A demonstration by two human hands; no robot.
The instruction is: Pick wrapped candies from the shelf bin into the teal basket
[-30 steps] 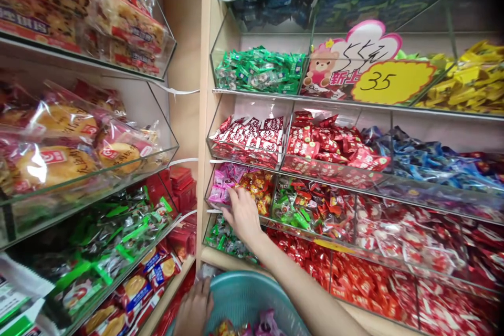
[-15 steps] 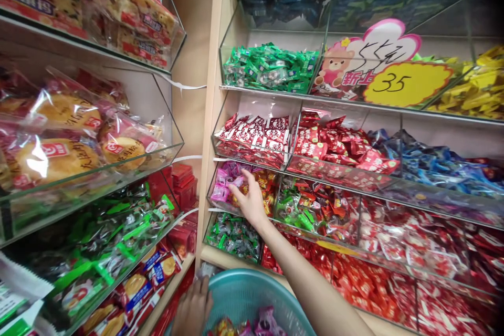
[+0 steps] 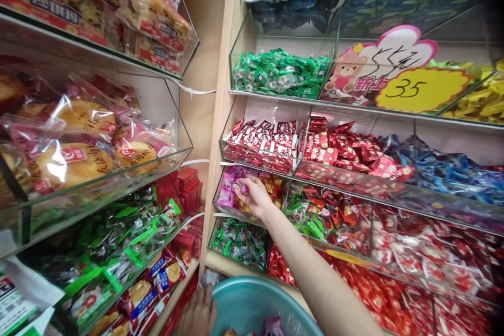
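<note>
My right hand (image 3: 255,198) reaches into a low clear bin, its thumb and fingers closed in a pinch on a purple-wrapped candy (image 3: 243,187). More purple-wrapped candies (image 3: 226,197) lie just left of the fingers, and orange-gold wrapped candies (image 3: 276,188) lie behind the hand. At the bottom, my left hand (image 3: 198,314) grips the left rim of a teal plastic basket (image 3: 271,289); its thumb is hidden. Inside the basket I see a purple-wrapped candy (image 3: 272,326) and other wrapped pieces, cut off by the picture's lower edge.
Clear bins hold green packets (image 3: 281,72), red packets (image 3: 271,139) and green-silver candies (image 3: 238,244). A yellow price tag (image 3: 423,89) hangs on an upper bin. On the left, angled shelves carry packaged pastries (image 3: 74,160). A wooden post (image 3: 220,105) stands between both shelf units.
My right hand's spread fingers have come together on a purple-wrapped candy. The shelves sit slightly more to the right and lower in view. My left hand stays at the basket rim.
</note>
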